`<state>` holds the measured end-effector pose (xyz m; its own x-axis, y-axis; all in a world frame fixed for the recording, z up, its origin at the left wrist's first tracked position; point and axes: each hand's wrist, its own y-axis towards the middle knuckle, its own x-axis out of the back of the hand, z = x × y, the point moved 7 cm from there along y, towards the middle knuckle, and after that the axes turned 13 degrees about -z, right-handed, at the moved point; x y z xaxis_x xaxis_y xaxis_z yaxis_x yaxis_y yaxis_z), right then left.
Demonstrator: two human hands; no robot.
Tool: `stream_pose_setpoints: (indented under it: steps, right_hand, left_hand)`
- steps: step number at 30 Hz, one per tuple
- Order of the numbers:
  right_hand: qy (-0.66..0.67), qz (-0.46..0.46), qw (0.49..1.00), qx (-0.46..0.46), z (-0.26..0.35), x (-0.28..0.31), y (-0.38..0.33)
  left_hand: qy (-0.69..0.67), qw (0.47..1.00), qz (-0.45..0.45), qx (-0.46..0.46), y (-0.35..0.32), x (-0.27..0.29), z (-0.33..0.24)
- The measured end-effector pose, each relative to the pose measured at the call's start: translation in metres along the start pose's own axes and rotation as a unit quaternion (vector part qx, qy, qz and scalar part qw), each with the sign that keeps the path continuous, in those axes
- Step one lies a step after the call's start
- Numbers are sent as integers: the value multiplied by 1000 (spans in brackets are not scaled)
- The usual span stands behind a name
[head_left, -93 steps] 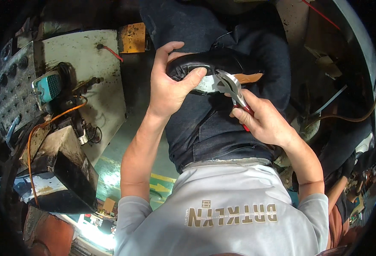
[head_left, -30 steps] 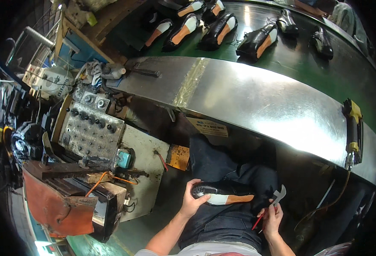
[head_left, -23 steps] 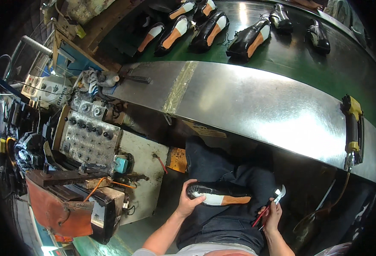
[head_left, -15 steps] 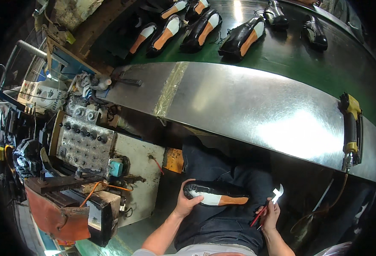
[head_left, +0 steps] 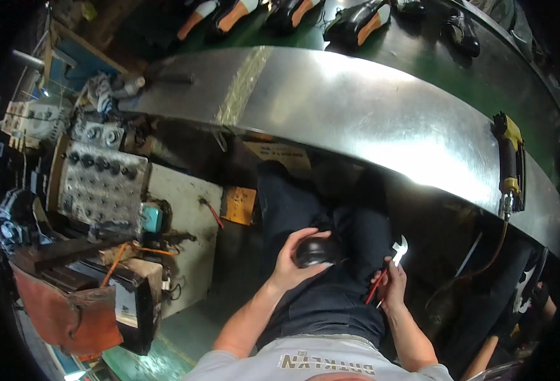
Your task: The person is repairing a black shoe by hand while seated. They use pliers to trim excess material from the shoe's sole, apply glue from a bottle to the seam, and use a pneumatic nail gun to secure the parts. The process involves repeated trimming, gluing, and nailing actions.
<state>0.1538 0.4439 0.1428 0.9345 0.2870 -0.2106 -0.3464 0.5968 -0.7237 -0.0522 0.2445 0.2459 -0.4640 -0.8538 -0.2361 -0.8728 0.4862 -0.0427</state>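
Note:
Over my lap, my left hand [head_left: 285, 265] is closed around a black leather shoe [head_left: 313, 253]. One rounded, glossy end of the shoe faces up, and its sole is hidden. To the right, above my thigh, my right hand [head_left: 393, 286] grips red-handled pliers [head_left: 399, 253] with a bright, curved metal head pointing up. The pliers stand apart from the shoe.
Ahead runs a metal bench ledge [head_left: 330, 101], with several shoes [head_left: 359, 24] on the green surface behind. A yellow-black air tool [head_left: 510, 159] with a hose lies at right. A grimy control box [head_left: 102, 187] stands left. Another person's arm [head_left: 483, 357] shows lower right.
My left hand has turned the shoe from sole up to a rounded end up. My right hand keeps the pliers. The whole view has shifted, so the bench sits higher in it.

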Motion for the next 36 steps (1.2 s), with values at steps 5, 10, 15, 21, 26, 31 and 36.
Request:
stream_pose_setpoints:
  steps: [5,10,15,21,26,31,36]
  right_hand:
    - [-33,21,999,-22,-9,-10,-21]
    - [39,25,997,-58,-14,-2,-41]
    - [32,88,993,-76,-7,-32,-55]
    - [-118,259,957,53,33,-94,-80]
    - [-292,320,873,224,81,-143,-115]
    - [-406,310,808,293,109,-157,-131]
    - [-427,283,769,383,139,-166,-146]
  left_hand:
    - [-4,999,26,21,19,-7,-14]
    - [-67,996,37,54,30,14,-61]
    - [-56,989,35,131,23,34,-8]
    - [-82,986,-28,145,13,34,3]
    - [-54,989,22,133,15,17,-6]
    - [-34,990,53,128,17,-1,-12]
    - [32,994,72,72,14,-20,-13]
